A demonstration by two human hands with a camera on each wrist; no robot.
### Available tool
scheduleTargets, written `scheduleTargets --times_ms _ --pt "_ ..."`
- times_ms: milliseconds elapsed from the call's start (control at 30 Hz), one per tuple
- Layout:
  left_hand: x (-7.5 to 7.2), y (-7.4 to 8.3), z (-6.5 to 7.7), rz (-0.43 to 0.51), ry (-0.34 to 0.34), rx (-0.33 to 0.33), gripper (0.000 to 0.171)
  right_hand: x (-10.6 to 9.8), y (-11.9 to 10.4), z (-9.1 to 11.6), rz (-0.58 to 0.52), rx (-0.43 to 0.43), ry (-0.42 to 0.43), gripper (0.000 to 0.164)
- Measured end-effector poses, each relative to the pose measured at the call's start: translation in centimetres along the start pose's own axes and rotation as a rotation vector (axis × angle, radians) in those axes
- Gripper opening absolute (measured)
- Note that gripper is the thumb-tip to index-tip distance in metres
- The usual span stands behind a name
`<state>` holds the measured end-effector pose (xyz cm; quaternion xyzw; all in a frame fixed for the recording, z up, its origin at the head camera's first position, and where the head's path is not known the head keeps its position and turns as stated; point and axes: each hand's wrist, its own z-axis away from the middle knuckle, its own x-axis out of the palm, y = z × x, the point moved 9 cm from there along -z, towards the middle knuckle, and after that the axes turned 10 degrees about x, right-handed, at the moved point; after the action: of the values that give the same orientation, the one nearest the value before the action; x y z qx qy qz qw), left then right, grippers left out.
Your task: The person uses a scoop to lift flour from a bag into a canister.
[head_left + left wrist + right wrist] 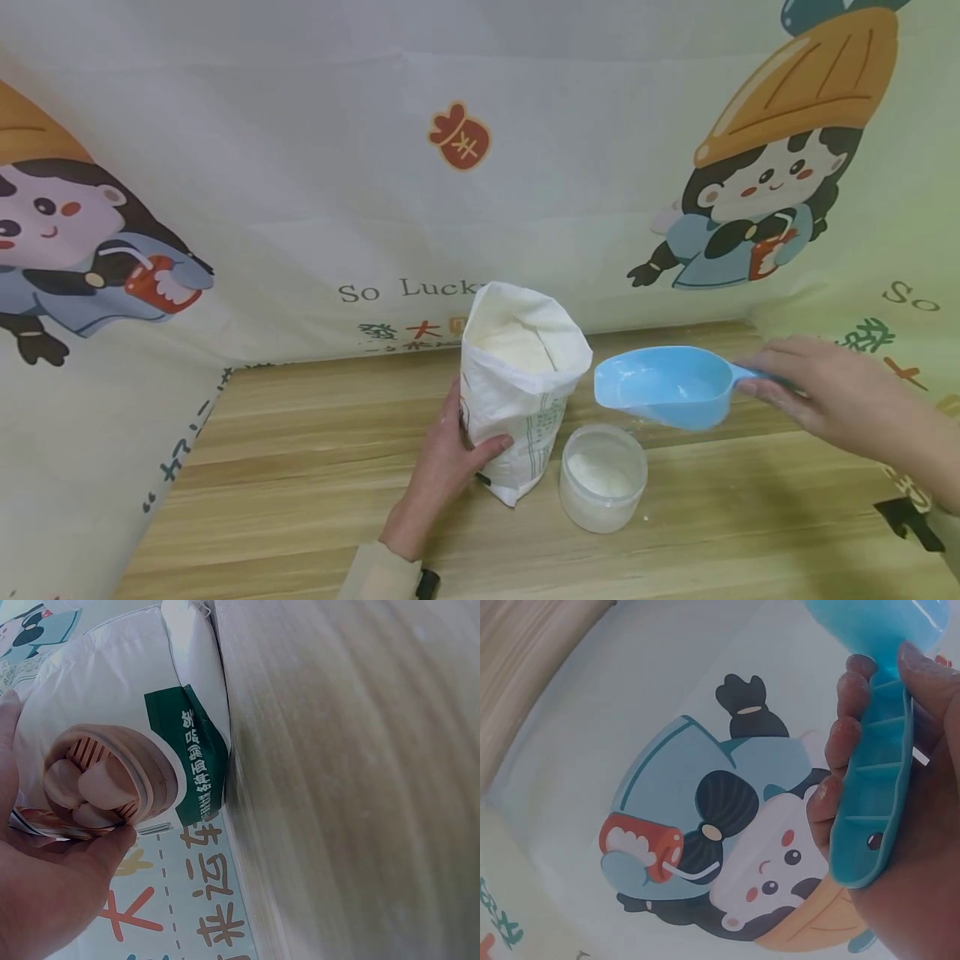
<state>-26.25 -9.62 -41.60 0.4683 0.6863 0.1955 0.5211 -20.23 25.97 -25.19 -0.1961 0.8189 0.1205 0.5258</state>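
A white flour bag (536, 417) stands upright with its top open and pale powder showing inside. My left hand (446, 450) grips its lower left side, thumb across the front. In the left wrist view, the bag (97, 682) bears a picture of buns in a steamer. My right hand (821, 396) holds a blue scoop (667, 387) by its handle, level with the bag's mouth and just right of it. Fingers (844, 742) curl around the ribbed handle (881, 776). Below the scoop stands a clear open jar (603, 508) with white powder inside.
The wooden tabletop (300, 450) carries a few white specks near the jar. A printed cloth (315, 167) with cartoon figures hangs behind the table and along both sides.
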Motion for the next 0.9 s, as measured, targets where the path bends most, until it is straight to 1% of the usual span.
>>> scheduleTargets --times_ms 167,233,300,433,500,600,700,800,900 --pt "0.0 0.0 0.0 0.001 0.003 0.0 0.108 -0.4 0.6 -0.3 -0.058 0.057 0.007 0.02" --pt "0.0 0.0 0.1 0.007 0.004 0.001 0.108 -0.5 0.5 -0.6 -0.085 0.066 0.016 0.02" --pt "0.0 0.0 0.1 0.012 0.003 -0.005 0.108 -0.6 0.3 -1.0 -0.105 0.064 0.038 0.019" --pt "0.0 -0.1 0.1 0.01 0.0 -0.011 0.108 -1.0 -0.6 -2.0 -0.134 0.026 0.106 0.013" --pt "0.0 -0.1 0.0 0.01 -0.001 -0.012 0.108 -1.1 -1.1 -2.6 -0.154 0.014 0.126 0.01" --pt "0.0 -0.1 0.1 0.012 -0.002 -0.016 0.107 -0.9 -1.6 -3.5 -0.192 0.015 0.128 0.008" --pt "0.0 0.0 0.1 0.005 -0.003 -0.019 0.107 -0.8 -2.4 -4.5 -0.207 0.014 0.128 0.013" --pt "-0.1 0.0 0.1 -0.002 -0.004 -0.017 0.107 -0.6 -3.4 -5.4 -0.201 -0.004 0.128 0.016" --pt "-0.1 0.0 0.1 -0.002 -0.003 -0.015 0.108 -0.2 -4.2 -6.3 -0.184 -0.015 0.106 0.019"
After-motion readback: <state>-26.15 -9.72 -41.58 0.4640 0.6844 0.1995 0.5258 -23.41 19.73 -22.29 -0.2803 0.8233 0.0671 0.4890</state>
